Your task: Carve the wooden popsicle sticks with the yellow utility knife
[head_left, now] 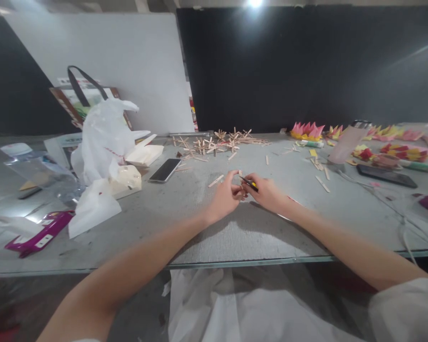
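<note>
My left hand (227, 195) is closed near the middle of the table, its fingertips around a small wooden stick (240, 174) that stands up between thumb and forefinger. Beside it, my right hand (264, 191) grips a dark tool with a yellow part (250, 183), perhaps a cutter, whose tip points at the stick. The fingertips of both hands are close together, and whether they touch is hard to tell. Loose wooden sticks (216, 181) lie just beyond my left hand. A heap of crossed sticks (221, 142) sits farther back.
At left are a phone (166, 170), a white plastic bag (102, 137), a clear bottle (39, 171) and a purple packet (43, 233). At right are a pinkish bottle (345, 143), a dark phone (386, 176), white cables (381, 204) and pink-yellow paper flowers (307, 130).
</note>
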Action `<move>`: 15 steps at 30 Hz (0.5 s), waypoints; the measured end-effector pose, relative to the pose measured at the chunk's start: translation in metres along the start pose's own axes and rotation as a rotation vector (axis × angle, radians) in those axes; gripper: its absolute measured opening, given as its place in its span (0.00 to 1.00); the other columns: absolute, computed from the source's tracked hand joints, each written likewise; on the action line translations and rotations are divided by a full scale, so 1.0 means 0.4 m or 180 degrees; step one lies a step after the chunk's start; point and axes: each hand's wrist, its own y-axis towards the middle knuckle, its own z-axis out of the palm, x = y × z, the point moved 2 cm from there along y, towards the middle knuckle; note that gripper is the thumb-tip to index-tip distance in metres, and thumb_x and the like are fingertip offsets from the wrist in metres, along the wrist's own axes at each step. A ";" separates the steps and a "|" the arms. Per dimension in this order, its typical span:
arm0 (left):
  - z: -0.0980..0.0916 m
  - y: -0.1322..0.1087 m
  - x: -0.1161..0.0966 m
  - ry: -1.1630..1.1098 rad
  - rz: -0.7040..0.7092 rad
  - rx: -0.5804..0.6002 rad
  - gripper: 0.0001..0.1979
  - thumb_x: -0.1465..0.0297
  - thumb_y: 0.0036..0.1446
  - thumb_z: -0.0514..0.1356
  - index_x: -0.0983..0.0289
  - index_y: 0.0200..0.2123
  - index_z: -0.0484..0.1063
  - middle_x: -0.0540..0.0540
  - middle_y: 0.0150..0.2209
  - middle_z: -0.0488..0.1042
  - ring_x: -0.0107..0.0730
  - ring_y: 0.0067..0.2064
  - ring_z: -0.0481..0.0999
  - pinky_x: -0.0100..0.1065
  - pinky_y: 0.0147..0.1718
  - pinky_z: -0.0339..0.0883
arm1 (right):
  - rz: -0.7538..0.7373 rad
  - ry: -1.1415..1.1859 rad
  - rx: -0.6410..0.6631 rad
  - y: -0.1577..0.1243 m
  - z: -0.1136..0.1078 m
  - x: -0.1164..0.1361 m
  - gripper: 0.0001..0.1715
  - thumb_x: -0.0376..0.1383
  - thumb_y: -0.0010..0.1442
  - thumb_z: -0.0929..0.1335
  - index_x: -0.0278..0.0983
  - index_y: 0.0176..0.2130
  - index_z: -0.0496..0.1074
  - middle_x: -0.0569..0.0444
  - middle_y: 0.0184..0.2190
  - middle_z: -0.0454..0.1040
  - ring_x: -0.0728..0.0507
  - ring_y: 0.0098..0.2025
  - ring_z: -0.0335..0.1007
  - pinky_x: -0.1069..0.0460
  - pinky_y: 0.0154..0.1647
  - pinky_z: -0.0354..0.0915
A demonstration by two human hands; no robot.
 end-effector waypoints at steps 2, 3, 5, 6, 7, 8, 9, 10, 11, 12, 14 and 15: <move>-0.001 0.000 -0.005 -0.0059 0.0005 -0.0004 0.32 0.72 0.61 0.64 0.61 0.66 0.60 0.51 0.32 0.84 0.34 0.34 0.84 0.34 0.38 0.75 | -0.0006 0.0193 -0.0009 0.002 0.001 0.005 0.16 0.45 0.76 0.63 0.39 0.53 0.73 0.50 0.36 0.85 0.39 0.38 0.83 0.50 0.40 0.66; -0.002 0.001 -0.009 -0.0073 0.0025 -0.0007 0.32 0.73 0.61 0.64 0.61 0.67 0.60 0.50 0.32 0.84 0.33 0.33 0.83 0.34 0.38 0.75 | -0.0006 0.0329 -0.0026 0.003 -0.001 0.008 0.16 0.45 0.76 0.63 0.39 0.51 0.73 0.51 0.35 0.85 0.40 0.37 0.82 0.51 0.40 0.66; -0.004 0.001 -0.013 -0.0084 0.0064 0.0002 0.31 0.74 0.61 0.64 0.61 0.66 0.62 0.50 0.32 0.83 0.32 0.34 0.83 0.34 0.40 0.75 | 0.0016 0.0529 -0.0114 0.006 -0.010 0.016 0.16 0.45 0.75 0.63 0.39 0.50 0.73 0.51 0.34 0.84 0.40 0.37 0.82 0.51 0.40 0.67; -0.004 0.002 -0.012 -0.0086 0.0053 0.0023 0.31 0.74 0.61 0.64 0.61 0.66 0.62 0.50 0.32 0.83 0.32 0.35 0.84 0.35 0.41 0.76 | 0.0034 0.0553 -0.0197 0.009 -0.018 0.018 0.17 0.46 0.74 0.64 0.38 0.49 0.74 0.50 0.33 0.84 0.40 0.36 0.81 0.51 0.39 0.66; -0.005 0.003 -0.009 -0.0096 0.0007 0.0057 0.30 0.73 0.61 0.64 0.61 0.66 0.63 0.51 0.33 0.83 0.33 0.36 0.84 0.35 0.41 0.76 | 0.0061 0.0538 -0.0302 0.012 -0.028 0.018 0.18 0.47 0.73 0.64 0.38 0.49 0.74 0.50 0.33 0.83 0.40 0.34 0.80 0.50 0.38 0.65; -0.006 0.004 -0.004 -0.0111 -0.0073 0.0087 0.30 0.71 0.61 0.65 0.61 0.65 0.63 0.52 0.33 0.83 0.34 0.36 0.85 0.36 0.41 0.77 | 0.0103 0.0496 -0.0430 0.015 -0.040 0.016 0.19 0.48 0.72 0.64 0.37 0.49 0.75 0.49 0.32 0.82 0.40 0.32 0.78 0.50 0.36 0.64; -0.007 0.006 0.002 -0.0127 -0.0169 0.0102 0.29 0.69 0.62 0.66 0.61 0.65 0.64 0.53 0.34 0.83 0.35 0.36 0.85 0.37 0.40 0.77 | 0.0153 0.0450 -0.0553 0.019 -0.052 0.012 0.21 0.49 0.71 0.64 0.36 0.48 0.75 0.49 0.31 0.81 0.41 0.30 0.75 0.50 0.34 0.62; -0.009 0.009 0.007 -0.0135 -0.0262 0.0097 0.28 0.67 0.62 0.67 0.61 0.63 0.65 0.54 0.34 0.83 0.35 0.35 0.85 0.37 0.40 0.77 | 0.0208 0.0417 -0.0655 0.023 -0.064 0.005 0.21 0.49 0.70 0.64 0.36 0.47 0.76 0.50 0.29 0.80 0.41 0.28 0.73 0.50 0.32 0.61; -0.012 0.012 0.010 -0.0111 -0.0328 0.0079 0.27 0.65 0.62 0.68 0.61 0.61 0.67 0.55 0.34 0.83 0.36 0.34 0.84 0.37 0.39 0.77 | 0.0263 0.0386 -0.0733 0.028 -0.074 -0.004 0.21 0.50 0.69 0.65 0.36 0.45 0.76 0.51 0.28 0.78 0.42 0.27 0.71 0.50 0.32 0.60; -0.015 0.015 0.010 -0.0048 -0.0351 0.0066 0.24 0.64 0.62 0.68 0.62 0.58 0.70 0.56 0.34 0.84 0.36 0.34 0.84 0.37 0.38 0.77 | 0.0310 0.0341 -0.0781 0.031 -0.083 -0.013 0.21 0.49 0.67 0.66 0.36 0.44 0.77 0.51 0.27 0.78 0.43 0.26 0.69 0.50 0.32 0.59; -0.023 0.020 0.004 0.0200 -0.0289 0.0093 0.17 0.64 0.63 0.66 0.63 0.53 0.75 0.57 0.35 0.84 0.36 0.34 0.84 0.36 0.39 0.75 | 0.0426 0.0228 -0.0874 0.035 -0.096 -0.030 0.19 0.46 0.65 0.66 0.35 0.43 0.78 0.51 0.27 0.77 0.43 0.26 0.67 0.50 0.32 0.59; -0.027 0.023 -0.002 0.0342 -0.0238 0.0125 0.13 0.65 0.64 0.65 0.63 0.50 0.77 0.58 0.35 0.84 0.36 0.35 0.83 0.36 0.39 0.74 | 0.0439 0.0182 -0.0919 0.035 -0.100 -0.036 0.19 0.44 0.64 0.66 0.35 0.46 0.78 0.51 0.27 0.77 0.43 0.26 0.67 0.50 0.32 0.59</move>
